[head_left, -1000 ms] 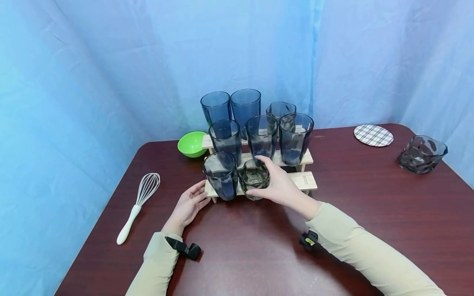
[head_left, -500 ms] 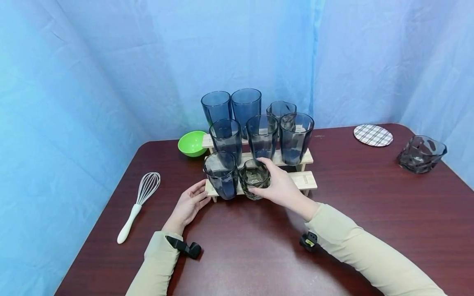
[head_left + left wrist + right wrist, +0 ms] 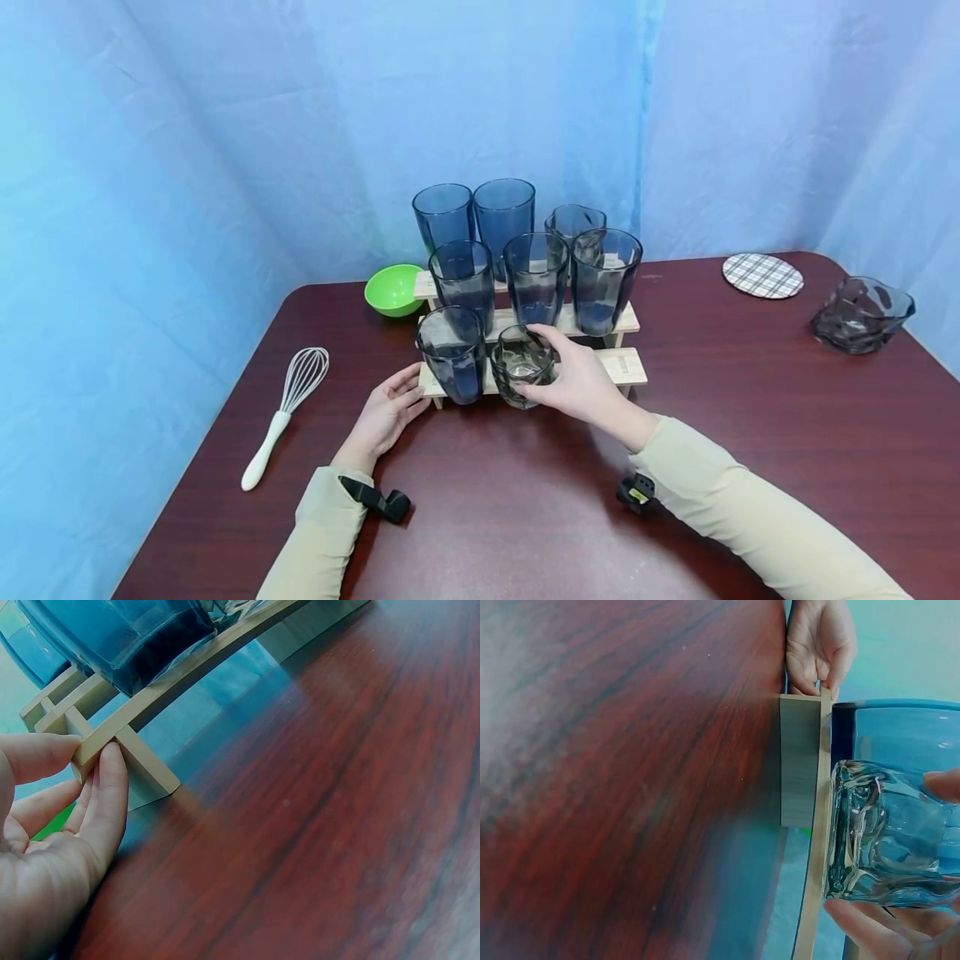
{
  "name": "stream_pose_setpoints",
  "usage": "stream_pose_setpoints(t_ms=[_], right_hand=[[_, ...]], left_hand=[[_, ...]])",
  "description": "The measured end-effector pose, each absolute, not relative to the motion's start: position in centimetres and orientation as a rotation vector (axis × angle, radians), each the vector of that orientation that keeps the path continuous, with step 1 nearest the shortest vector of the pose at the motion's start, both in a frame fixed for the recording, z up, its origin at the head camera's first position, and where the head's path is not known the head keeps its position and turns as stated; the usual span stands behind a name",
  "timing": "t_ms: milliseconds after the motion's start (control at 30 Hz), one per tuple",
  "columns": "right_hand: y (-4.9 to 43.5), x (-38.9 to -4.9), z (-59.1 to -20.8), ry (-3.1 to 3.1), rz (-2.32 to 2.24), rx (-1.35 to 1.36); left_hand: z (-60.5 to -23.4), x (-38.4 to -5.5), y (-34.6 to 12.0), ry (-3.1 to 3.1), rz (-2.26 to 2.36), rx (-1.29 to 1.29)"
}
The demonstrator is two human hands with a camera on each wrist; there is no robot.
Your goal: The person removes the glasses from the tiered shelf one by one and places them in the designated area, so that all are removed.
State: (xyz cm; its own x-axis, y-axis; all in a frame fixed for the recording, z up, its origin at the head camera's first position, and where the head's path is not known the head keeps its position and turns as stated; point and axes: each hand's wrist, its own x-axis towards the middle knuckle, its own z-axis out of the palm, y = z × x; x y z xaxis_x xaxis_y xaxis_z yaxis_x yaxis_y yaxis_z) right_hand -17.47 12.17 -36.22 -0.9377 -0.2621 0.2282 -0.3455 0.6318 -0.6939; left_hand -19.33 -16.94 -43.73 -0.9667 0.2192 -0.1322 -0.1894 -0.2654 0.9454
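My right hand (image 3: pixel 581 379) holds a short, wavy smoked glass (image 3: pixel 517 396) from its right side, thumb at the near side and fingers at the far rim. In the right wrist view the base of this short glass (image 3: pixel 862 832) is right at the front board's surface. My left hand (image 3: pixel 382 417) pinches the left end of the wooden three-step rack (image 3: pixel 626 367), thumb above the board and a finger beneath, as the left wrist view shows on the rack (image 3: pixel 139 712). A tall blue-grey glass (image 3: pixel 453 358) stands on the front step, left of the short one.
Several tall glasses (image 3: pixel 603 283) and another short glass (image 3: pixel 573 218) fill the higher steps. A green bowl (image 3: pixel 393 290) sits behind the rack's left end, a white whisk (image 3: pixel 281 421) farther left. At the right are a plaid coaster (image 3: pixel 763 275) and a short glass (image 3: pixel 862 317).
The head view has shifted slightly. My right hand and the short glass have edged a little to the right along the front step. My left hand keeps its pinch on the rack.
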Motion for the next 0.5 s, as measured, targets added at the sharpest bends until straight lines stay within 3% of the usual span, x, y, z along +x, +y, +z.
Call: stream_pose_setpoints(t_ms=[500], right_hand=[[14.9,-16.8,-36.6,-2.691,1.319,0.533]], left_hand=[[-43.6,-19.4,-16.8,1.707,2.309,0.038]])
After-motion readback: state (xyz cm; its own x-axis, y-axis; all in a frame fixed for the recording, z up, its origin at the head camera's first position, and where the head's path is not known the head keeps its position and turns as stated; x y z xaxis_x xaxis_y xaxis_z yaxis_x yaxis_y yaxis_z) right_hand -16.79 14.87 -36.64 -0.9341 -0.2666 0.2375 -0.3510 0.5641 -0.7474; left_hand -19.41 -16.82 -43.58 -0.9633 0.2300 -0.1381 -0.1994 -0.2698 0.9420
